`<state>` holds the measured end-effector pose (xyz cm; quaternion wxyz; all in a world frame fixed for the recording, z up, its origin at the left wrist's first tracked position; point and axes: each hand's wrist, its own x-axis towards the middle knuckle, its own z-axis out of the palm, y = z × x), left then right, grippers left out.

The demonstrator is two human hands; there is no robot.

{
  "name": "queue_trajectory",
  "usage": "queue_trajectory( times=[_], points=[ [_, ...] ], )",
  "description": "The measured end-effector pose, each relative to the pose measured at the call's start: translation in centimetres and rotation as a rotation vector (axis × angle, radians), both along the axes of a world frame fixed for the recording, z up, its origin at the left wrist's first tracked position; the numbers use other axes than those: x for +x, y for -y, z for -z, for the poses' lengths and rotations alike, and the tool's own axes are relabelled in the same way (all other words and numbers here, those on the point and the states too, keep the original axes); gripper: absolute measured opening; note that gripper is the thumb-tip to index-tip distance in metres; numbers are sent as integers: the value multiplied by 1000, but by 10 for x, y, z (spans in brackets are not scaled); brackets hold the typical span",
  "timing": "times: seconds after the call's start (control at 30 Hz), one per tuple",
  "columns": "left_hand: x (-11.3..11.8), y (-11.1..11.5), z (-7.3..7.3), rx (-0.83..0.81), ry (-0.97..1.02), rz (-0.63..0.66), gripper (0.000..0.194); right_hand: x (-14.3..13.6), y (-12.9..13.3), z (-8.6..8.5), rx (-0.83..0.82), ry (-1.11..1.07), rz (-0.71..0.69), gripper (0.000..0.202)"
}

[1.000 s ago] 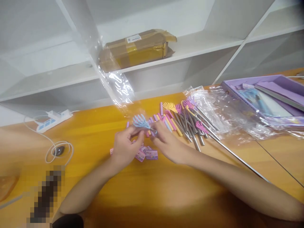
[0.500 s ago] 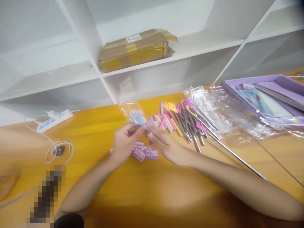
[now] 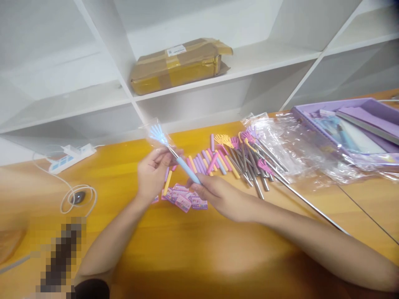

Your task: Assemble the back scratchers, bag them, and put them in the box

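White shelf unit (image 3: 268, 56) spans the back, wooden table (image 3: 199, 257) below it. Purple box (image 3: 374, 109) at right on the table, flat items inside. Clear plastic bags (image 3: 304, 153) lie crumpled just beside the box. Taped brown parcel (image 3: 177, 68) sits on the shelf. Pile of hand-shaped scratchers (image 3: 257, 189), yellow, pink and purple heads on metal rods, right of center; one long rod sticks out toward the lower right. Right hand (image 3: 222, 193) narrow, closed around the lower end of a blue scratcher (image 3: 187, 168), at its blue grip. Left hand (image 3: 152, 172) also narrow, thumb and bent fingers at the metal shaft just below the head; cannot tell how firm. Blue scratcher is up in front of the person, between both hands, tilted, head pointing upper left. Its head is inside a clear sleeve (image 3: 148, 139). White power strip (image 3: 70, 160) at left, thin cable (image 3: 96, 195) coiled near it, small dark object (image 3: 79, 197) by the coil. Colored tubes (image 3: 212, 163) lie in a row behind the hands. Yellow tube (image 3: 167, 182) near left hand, touching small printed cards (image 3: 183, 202) overlapping between the wrists.
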<state>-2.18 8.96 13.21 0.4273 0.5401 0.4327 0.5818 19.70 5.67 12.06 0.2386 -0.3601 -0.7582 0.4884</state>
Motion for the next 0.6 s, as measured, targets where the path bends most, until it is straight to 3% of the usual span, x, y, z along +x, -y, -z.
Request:
queue_trajectory(
  times=[0.13, 0.27, 0.4, 0.5, 0.6],
  points=[
    [11, 11, 17, -63, -111, 88, 36, -3, 1, 3, 2, -66, 115, 42],
    [17, 18, 25, -45, -245, 127, 31, -6, -1, 9, -62, -100, 146, 48],
    [18, 17, 25, -133, -99, 177, 38, -6, -4, 13, -6, -97, 177, 61],
    [17, 13, 23, -177, 41, 167, 42, -4, -4, 12, 122, -20, 182, 75],
    [17, 11, 21, -162, 98, 134, 42, -3, -1, 8, 273, 75, 193, 75]
  ],
)
